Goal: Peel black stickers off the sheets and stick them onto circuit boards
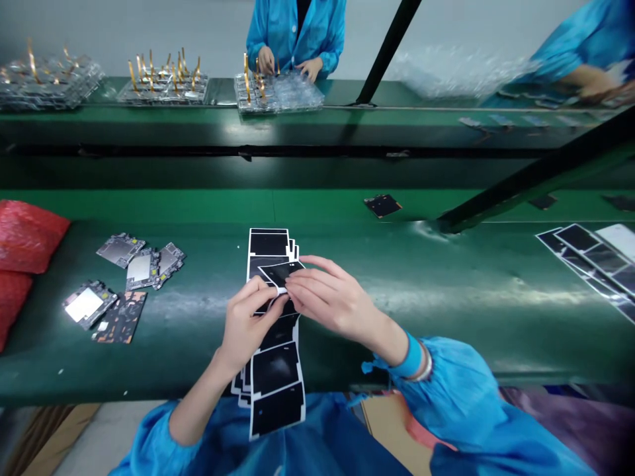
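Note:
A stack of long strips of black rectangular stickers point(276, 370) with white borders lies before me, its near end hanging over the table's edge. At mid-strip, part of the top strip is bent upward. My left hand point(248, 314) pinches the strip's white edge between thumb and forefinger. Beside it, my right hand point(335, 297) has its fingers together on the raised black sticker point(280, 271), the fingertips almost meeting those of my left hand. Its thumb is hidden. To the left lie several circuit boards point(141, 270), some with silvery shields, and a dark board point(124, 317) with copper-coloured patches.
Red plastic bags point(30, 235) sit at the far left. More sticker strips point(595, 258) lie at the right. On the green belt point(198, 205) rests a dark board point(382, 205). A black post point(536, 172) slants across the right. Opposite, a co-worker point(297, 39) handles clear trays point(292, 92).

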